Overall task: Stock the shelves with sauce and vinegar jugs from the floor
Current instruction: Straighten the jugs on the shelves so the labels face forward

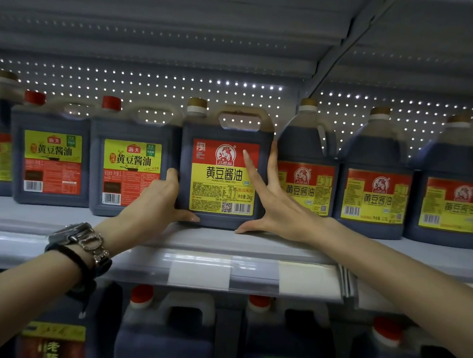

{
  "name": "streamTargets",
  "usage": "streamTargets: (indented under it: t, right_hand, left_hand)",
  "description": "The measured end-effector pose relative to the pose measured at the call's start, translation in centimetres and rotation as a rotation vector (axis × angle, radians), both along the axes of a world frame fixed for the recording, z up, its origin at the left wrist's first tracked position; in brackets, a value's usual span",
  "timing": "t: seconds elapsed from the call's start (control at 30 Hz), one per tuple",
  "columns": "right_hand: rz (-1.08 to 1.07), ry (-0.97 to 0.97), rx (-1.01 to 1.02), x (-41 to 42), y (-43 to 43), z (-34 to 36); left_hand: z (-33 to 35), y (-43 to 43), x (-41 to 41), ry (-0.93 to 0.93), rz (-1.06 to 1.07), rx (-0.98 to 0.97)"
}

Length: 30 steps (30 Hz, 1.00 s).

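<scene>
We steadied soy sauce jug (222, 175) on shelf (253, 247): left hand (156, 199) fingers curled round left edge; right hand (272, 206) fingers straight, spread against right side.

Red-capped jug (130, 169) and round jug (304, 166) crowd both sides; room above.

A shop aisle: grey metal shelving (226, 242) with a perforated back panel (152, 85), blank price-tag strips (199, 276), and rows of dark labelled soy-sauce jugs (374, 173).
</scene>
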State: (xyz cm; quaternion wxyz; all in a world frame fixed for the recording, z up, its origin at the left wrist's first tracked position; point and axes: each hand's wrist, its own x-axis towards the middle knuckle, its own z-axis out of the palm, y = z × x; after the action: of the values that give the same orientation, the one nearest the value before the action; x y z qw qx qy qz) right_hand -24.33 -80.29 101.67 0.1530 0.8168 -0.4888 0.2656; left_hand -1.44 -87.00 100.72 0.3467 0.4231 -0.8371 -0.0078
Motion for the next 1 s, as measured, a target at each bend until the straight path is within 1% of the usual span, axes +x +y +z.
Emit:
streamTargets:
  t: [0.27,0.33,0.43,0.6,0.8,1.0]
  right_hand:
    - [-0.061,0.018,0.060,0.3,0.1,0.3]
    - [-0.129,0.080,0.052,0.5,0.2,0.5]
    - [-0.255,0.228,0.004,0.8,0.4,0.6]
    - [-0.348,0.352,-0.051,0.1,0.7,1.0]
    - [-0.420,0.384,-0.086,0.4,0.0,0.9]
    - [-0.555,0.457,-0.156,0.2,-1.3,0.7]
  left_hand:
    - [0.0,0.5,-0.1,0.015,0.033,0.001]
    - [0.1,0.6,-0.3,0.021,0.037,0.006]
    - [0.4,0.6,-0.7,0.008,0.050,0.029]
    - [1.1,0.5,-1.1,-0.012,0.102,0.051]
    - [0.7,-0.1,-1.4,-0.053,0.155,0.042]
    - [0.6,-0.4,-2.1,-0.090,0.177,0.009]
